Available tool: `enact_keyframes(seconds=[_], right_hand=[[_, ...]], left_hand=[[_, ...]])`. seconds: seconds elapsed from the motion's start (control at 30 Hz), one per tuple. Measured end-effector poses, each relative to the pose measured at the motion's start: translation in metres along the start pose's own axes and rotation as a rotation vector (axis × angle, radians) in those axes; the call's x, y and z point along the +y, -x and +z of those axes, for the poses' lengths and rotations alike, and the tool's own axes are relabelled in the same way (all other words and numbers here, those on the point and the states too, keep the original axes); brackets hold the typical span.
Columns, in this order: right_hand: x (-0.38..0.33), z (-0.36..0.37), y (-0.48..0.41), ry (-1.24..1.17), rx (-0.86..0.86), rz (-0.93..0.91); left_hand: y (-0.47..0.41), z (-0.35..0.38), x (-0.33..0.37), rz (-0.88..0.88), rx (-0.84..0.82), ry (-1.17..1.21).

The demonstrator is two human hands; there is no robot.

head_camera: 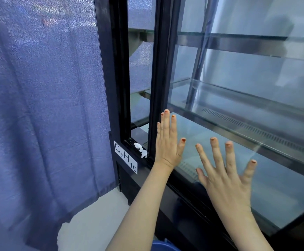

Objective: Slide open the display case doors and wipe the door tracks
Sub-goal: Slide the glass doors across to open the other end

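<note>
- both hands flat and released, palms on the glass door (220, 124): left hand (167, 142) near its left edge, right hand (227, 174) further right.
- press evenly, slide rightward; the door track (138, 147) at lower left is barely exposed.

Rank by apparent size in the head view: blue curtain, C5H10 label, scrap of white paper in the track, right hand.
1. Blue curtain
2. Right hand, enlarged by nearness to the camera
3. C5H10 label
4. White paper scrap
</note>
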State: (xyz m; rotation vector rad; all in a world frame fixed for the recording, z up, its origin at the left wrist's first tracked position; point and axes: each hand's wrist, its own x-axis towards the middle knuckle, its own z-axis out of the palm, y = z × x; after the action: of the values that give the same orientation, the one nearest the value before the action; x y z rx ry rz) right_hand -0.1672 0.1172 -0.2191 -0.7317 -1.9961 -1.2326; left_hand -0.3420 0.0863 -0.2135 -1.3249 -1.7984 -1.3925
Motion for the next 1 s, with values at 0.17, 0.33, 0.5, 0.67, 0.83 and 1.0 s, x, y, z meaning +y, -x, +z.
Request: enact_keyframes(seconds=[0.17, 0.33, 0.5, 0.67, 0.83, 1.0], right_hand=[[0.006, -0.002, 0.005, -0.028, -0.005, -0.016], [0.012, -0.004, 0.01, -0.023, -0.001, -0.008], [0.015, -0.004, 0.016, 0.013, -0.006, -0.01], [0.01, -0.003, 0.013, 0.013, -0.006, 0.003], [0.002, -0.002, 0.006, 0.02, -0.016, 0.006], [-0.009, -0.001, -0.003, 0.045, -0.036, -0.003]], left_hand=[[0.003, 0.004, 0.006, -0.008, 0.027, 0.025], [0.006, 0.006, 0.012, 0.005, 0.045, 0.039], [0.009, 0.01, 0.016, 0.024, 0.056, 0.049], [0.007, 0.009, 0.012, 0.023, 0.055, 0.057], [0.003, 0.006, 0.003, 0.018, 0.047, 0.051], [-0.001, 0.002, -0.009, 0.001, 0.024, 0.035]])
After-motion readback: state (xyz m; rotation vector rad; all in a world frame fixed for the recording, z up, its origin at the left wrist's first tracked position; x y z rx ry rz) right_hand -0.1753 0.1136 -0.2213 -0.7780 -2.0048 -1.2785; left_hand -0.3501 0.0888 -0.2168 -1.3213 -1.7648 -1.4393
